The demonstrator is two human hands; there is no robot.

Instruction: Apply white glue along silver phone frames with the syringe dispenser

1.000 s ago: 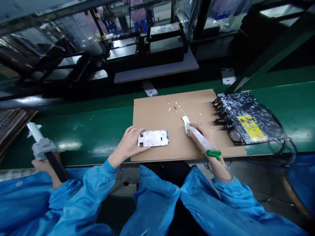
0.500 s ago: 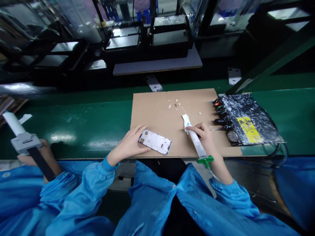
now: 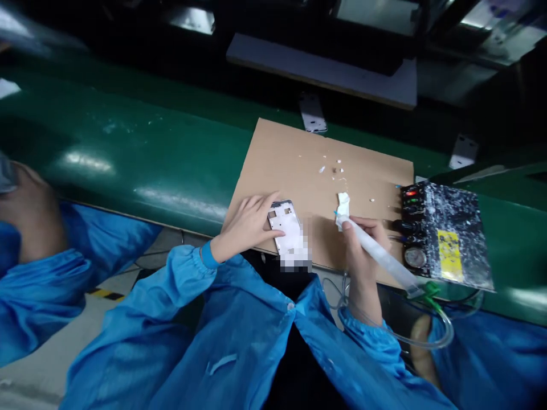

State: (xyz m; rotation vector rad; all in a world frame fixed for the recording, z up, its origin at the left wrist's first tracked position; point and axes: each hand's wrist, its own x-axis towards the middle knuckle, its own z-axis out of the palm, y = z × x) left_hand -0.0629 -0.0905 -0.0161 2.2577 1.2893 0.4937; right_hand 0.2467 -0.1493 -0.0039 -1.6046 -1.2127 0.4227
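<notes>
My left hand (image 3: 251, 225) grips the upper left part of a silvery-white phone frame (image 3: 287, 229), thumb on its near side and fingers by its top end. The frame has square cut-outs at the top; its lower end overhangs the board's front edge and is partly blurred out. My right hand (image 3: 363, 245) is closed around a translucent dispensing syringe (image 3: 384, 257) with a green cap and a clear hose at its rear. The syringe's front end lies at a crumpled white wipe (image 3: 343, 204) on the cardboard (image 3: 290, 154); its tip is hidden.
A white-spattered control box (image 3: 461, 216) with knobs, a gauge and a yellow label stands at the right. White crumbs dot the cardboard. Two more phone frames (image 3: 313, 112) (image 3: 464, 152) lie farther back on the green bench (image 3: 171, 136). A co-worker's hand (image 3: 32, 210) is at the left.
My view has tilted and swung. The phone frame has turned so its far end points toward me, over the board's edge. The syringe's rear has swung out to the right.
</notes>
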